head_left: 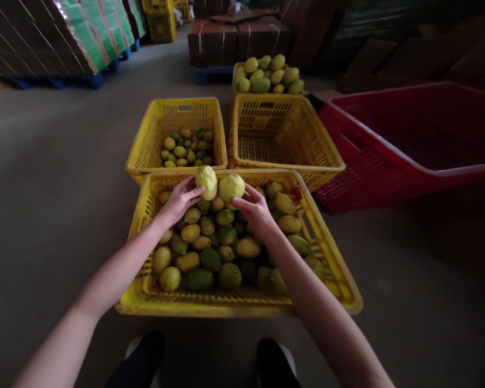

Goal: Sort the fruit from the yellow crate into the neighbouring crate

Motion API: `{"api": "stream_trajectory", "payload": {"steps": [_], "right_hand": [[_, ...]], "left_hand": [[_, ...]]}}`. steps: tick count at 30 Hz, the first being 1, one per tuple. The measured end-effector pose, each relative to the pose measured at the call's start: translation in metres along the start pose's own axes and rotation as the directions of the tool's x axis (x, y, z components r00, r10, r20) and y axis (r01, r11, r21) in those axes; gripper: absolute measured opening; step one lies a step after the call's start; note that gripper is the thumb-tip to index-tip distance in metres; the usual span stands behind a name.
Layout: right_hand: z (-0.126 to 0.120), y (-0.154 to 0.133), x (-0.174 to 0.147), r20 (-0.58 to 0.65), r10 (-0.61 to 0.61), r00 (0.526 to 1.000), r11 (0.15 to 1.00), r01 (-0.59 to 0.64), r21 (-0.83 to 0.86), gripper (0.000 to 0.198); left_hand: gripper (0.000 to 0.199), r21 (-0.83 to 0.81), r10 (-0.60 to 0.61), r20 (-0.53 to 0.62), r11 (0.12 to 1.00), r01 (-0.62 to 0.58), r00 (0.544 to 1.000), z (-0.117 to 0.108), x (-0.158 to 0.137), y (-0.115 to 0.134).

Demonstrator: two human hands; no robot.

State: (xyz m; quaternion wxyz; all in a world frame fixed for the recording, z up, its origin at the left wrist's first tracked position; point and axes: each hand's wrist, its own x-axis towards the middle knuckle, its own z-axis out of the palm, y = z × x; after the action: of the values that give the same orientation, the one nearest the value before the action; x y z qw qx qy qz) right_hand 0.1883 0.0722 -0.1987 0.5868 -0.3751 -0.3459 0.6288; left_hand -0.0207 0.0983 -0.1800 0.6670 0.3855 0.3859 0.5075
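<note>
My left hand (182, 199) is closed around a pale yellow-green lemon (206, 182) with a bumpy skin. Beside it, my right hand (255, 207) grips a second, rounder lemon (231, 187). Both fruits are held up side by side, a small gap between them, over the far part of a yellow plastic crate (242, 311). Many green and yellow lemons (191, 233) lie loose inside this crate. A small red piece (295, 194) shows among them near the right wall.
Behind stand a yellow crate (135, 145) with a low layer of smaller lemons and another yellow crate (335, 160) showing its bare bottom. Farther back, one is heaped with lemons (267, 73). A large red bin (347, 178) stands right; wrapped pallets (101, 37) stand far left.
</note>
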Motion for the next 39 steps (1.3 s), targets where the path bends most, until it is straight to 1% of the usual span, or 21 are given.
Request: {"api": "stream_trajectory", "payload": {"steps": [3,5,7,9,11,13,16,18,20,24,27,28,30,32,35,37,39], "right_hand": [[0.000,-0.003,0.001,0.021,0.037,0.999,0.999,-0.037,0.038,0.044],[0.000,-0.003,0.002,-0.001,0.038,0.999,0.997,-0.038,0.072,0.042],[0.000,-0.002,0.002,-0.016,0.050,0.999,0.995,-0.049,0.085,0.042],[0.001,-0.001,0.002,0.018,0.077,0.997,0.995,-0.078,0.068,0.040],[0.003,0.000,0.001,0.073,0.104,0.992,0.993,-0.108,0.050,0.038],[0.005,0.003,-0.001,0.096,0.114,0.989,0.992,-0.119,0.048,0.038],[0.008,0.010,-0.002,0.059,0.113,0.992,0.992,-0.115,0.045,0.035],[0.011,0.014,-0.002,0.016,0.120,0.993,0.992,-0.120,0.035,0.034],[0.013,0.017,-0.002,-0.003,0.148,0.989,0.988,-0.148,0.037,0.033],[0.015,0.017,0.001,0.031,0.262,0.965,0.956,-0.264,0.131,0.025],[0.015,0.016,0.002,0.019,0.397,0.918,0.900,-0.393,0.190,0.025],[0.016,0.017,0.001,0.002,0.432,0.902,0.885,-0.424,0.195,0.025],[0.017,0.017,-0.001,-0.033,0.453,0.891,0.875,-0.438,0.204,0.026],[0.019,0.018,-0.003,-0.061,0.428,0.902,0.886,-0.406,0.223,0.025],[0.020,0.017,-0.005,-0.090,0.412,0.907,0.885,-0.374,0.279,0.026],[0.019,0.016,-0.003,-0.113,0.437,0.892,0.866,-0.384,0.321,0.030],[0.019,0.016,-0.001,-0.159,0.472,0.867,0.850,-0.400,0.344,0.035]], "left_hand": [[0.019,-0.131,-0.145,-0.020,0.981,0.142,0.989,0.006,-0.004,0.003],[0.014,-0.226,-0.234,-0.046,0.949,0.218,0.971,0.011,-0.006,0.003],[0.018,-0.306,-0.285,-0.042,0.916,0.259,0.958,0.017,-0.007,0.002],[0.023,-0.353,-0.308,-0.038,0.894,0.276,0.951,0.020,-0.006,-0.001],[0.025,-0.369,-0.329,-0.061,0.885,0.285,0.942,0.021,-0.005,-0.004],[0.026,-0.361,-0.334,-0.083,0.888,0.284,0.939,0.020,-0.005,-0.007],[0.028,-0.356,-0.339,-0.099,0.890,0.285,0.936,0.019,-0.004,-0.010],[0.029,-0.372,-0.372,-0.129,0.877,0.303,0.919,0.021,-0.004,-0.011],[0.027,-0.385,-0.409,-0.156,0.863,0.326,0.899,0.023,-0.005,-0.011],[0.028,-0.402,-0.477,-0.193,0.835,0.374,0.857,0.025,-0.006,-0.012],[0.034,-0.413,-0.545,-0.227,0.804,0.427,0.807,0.023,-0.007,-0.013],[0.036,-0.414,-0.555,-0.229,0.799,0.435,0.800,0.023,-0.007,-0.013],[0.037,-0.410,-0.544,-0.229,0.806,0.427,0.807,0.022,-0.007,-0.012],[0.037,-0.397,-0.529,-0.231,0.817,0.417,0.816,0.021,-0.007,-0.010],[0.039,-0.380,-0.546,-0.207,0.810,0.447,0.812,0.022,-0.008,-0.007],[0.042,-0.371,-0.552,-0.163,0.802,0.468,0.818,0.023,-0.009,-0.007],[0.044,-0.361,-0.550,-0.114,0.799,0.481,0.827,0.024,-0.011,-0.008]]}}
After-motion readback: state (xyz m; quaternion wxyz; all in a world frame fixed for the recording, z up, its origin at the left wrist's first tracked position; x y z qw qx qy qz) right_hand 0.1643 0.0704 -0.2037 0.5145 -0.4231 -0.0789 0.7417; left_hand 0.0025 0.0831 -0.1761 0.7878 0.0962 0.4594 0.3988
